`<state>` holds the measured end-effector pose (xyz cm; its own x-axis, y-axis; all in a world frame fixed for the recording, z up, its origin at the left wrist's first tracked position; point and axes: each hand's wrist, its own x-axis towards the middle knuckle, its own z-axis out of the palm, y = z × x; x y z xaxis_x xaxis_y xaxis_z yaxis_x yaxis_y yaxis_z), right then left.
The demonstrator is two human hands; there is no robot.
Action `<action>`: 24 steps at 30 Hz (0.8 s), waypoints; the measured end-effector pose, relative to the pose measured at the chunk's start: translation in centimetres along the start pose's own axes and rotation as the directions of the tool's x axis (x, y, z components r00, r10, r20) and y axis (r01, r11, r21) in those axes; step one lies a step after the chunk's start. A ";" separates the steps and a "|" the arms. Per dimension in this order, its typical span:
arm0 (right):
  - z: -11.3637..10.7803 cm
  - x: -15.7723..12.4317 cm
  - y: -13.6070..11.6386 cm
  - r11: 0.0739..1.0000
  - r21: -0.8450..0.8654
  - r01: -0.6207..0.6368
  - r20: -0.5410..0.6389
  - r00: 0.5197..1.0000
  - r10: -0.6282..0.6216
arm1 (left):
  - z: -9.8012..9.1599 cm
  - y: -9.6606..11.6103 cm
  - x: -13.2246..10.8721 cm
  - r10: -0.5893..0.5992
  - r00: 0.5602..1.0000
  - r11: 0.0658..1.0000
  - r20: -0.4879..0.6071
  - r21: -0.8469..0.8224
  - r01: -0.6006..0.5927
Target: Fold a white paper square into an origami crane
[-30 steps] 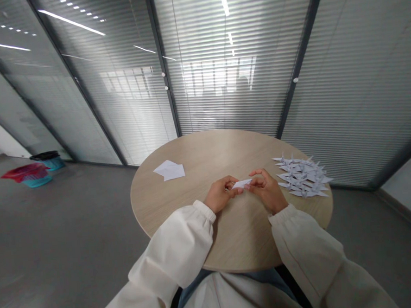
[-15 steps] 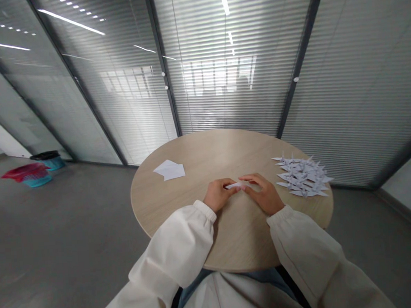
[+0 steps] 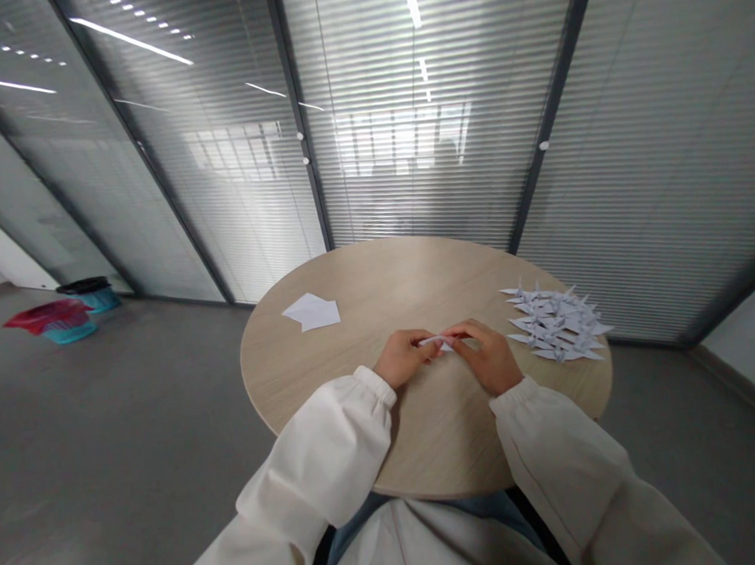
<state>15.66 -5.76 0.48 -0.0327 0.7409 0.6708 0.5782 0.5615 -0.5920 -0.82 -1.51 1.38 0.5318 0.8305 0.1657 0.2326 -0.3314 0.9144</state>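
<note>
Two-handing it at the desk [image 3: 365, 292]: ignoring the teal basket [image 3: 68, 333] way off left on the floor [image 3: 137, 434], skipping the loose white paper sheets [image 3: 312, 312], pinching a narrow folded paper [image 3: 437, 341] between left hand [image 3: 404, 357] and right hand [image 3: 484, 357], hands together on it, pressing fingertips close to the crease for a sharper fold, working clear of the paper cranes [image 3: 556, 323] piled nearby, nothing really crowding the spot.

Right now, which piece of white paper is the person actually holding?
The small folded paper strip, pinched between the left hand and right hand. The loose sheets and paper cranes lie untouched on the round wooden table.
</note>
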 end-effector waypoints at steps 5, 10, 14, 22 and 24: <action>-0.1 -0.1 0.0 0.999 0.039 0.014 0.027 1.000 -0.015 | 0.2 0.4 0.2 -0.103 0.995 0.964 0.015 -0.244 0.103; -0.1 -0.3 0.1 0.997 0.000 0.078 0.049 0.996 -0.078 | 0.2 0.8 0.0 -0.171 0.985 0.890 0.017 -0.427 0.162; -0.1 -0.4 0.2 0.994 -0.019 0.106 0.042 0.994 -0.105 | 0.1 0.9 -0.2 -0.188 0.982 0.857 0.031 -0.483 0.180; -0.1 -0.4 0.5 0.986 -0.005 0.165 0.052 0.985 -0.165 | -0.1 0.1 0.1 -0.176 0.984 0.875 0.016 -0.456 0.164; -0.1 -0.4 0.5 0.990 0.026 0.142 0.048 0.989 -0.143 | -0.2 0.1 0.1 -0.157 0.988 0.884 0.009 -0.444 0.144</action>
<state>16.02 -5.75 -0.03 -0.1540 0.6698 0.7264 0.5461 0.6704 -0.5023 -0.88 -1.39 1.55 0.4957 0.8683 0.0173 -0.0792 0.0253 0.9965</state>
